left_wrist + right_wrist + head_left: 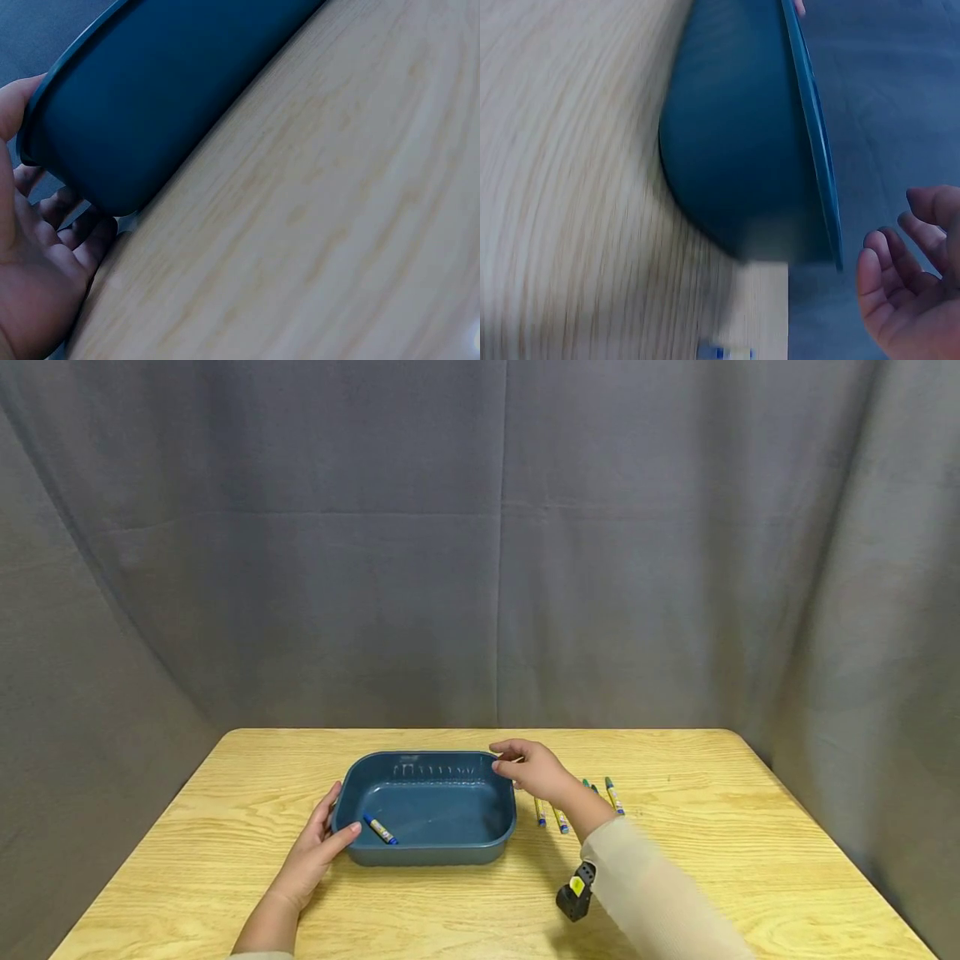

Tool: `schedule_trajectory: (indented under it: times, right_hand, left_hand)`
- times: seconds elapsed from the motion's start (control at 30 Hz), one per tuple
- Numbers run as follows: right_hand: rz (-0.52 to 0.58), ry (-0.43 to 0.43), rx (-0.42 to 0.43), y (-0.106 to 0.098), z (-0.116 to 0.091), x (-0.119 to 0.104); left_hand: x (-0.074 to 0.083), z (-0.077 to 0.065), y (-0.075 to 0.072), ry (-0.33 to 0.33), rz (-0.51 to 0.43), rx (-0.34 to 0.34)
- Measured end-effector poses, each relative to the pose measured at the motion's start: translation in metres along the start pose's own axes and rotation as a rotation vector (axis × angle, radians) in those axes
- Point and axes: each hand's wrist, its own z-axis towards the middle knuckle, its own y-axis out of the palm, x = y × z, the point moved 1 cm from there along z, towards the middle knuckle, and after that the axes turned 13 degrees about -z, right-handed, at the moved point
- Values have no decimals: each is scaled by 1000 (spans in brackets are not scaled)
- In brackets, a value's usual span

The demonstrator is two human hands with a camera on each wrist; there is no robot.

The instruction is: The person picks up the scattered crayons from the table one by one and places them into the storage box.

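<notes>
A dark blue rectangular basin (435,855) stands on the table. My left hand (311,852) holds its left end, thumb over the rim and fingers along the outer wall; the left wrist view shows this hand (45,270) at the basin's end. Inside the basin, near its left front, lies a crayon (381,829) with a blue tip and a pale label. My right hand (534,771) hovers by the far right corner, fingers loosely bent. In the right wrist view that hand (919,285) is apart from the rim, with nothing visible between its fingers.
Right of the basin lie several crayons, among them a blue-ended one (560,820) and a green-tipped one (614,796), partly behind my right forearm. A black wrist camera (576,893) hangs under the right sleeve. Grey curtains (480,568) surround the wooden table (420,910).
</notes>
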Motion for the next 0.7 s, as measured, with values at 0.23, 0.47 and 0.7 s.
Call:
schedule_trajectory:
  times: [0.23, 0.47, 0.7]
  right_hand:
    - [-5, 38, 48, -23, -10, 32]
    - [-22, 88, 60, -43, -24, 62]
    - [-58, 146, 88, -55, -32, 85]
  left_hand:
    - [-1, 0, -1, 6, -6, -4]
    - [-1, -1, -1, 2, -5, -4]
    - [0, -1, -1, 0, 0, 0]
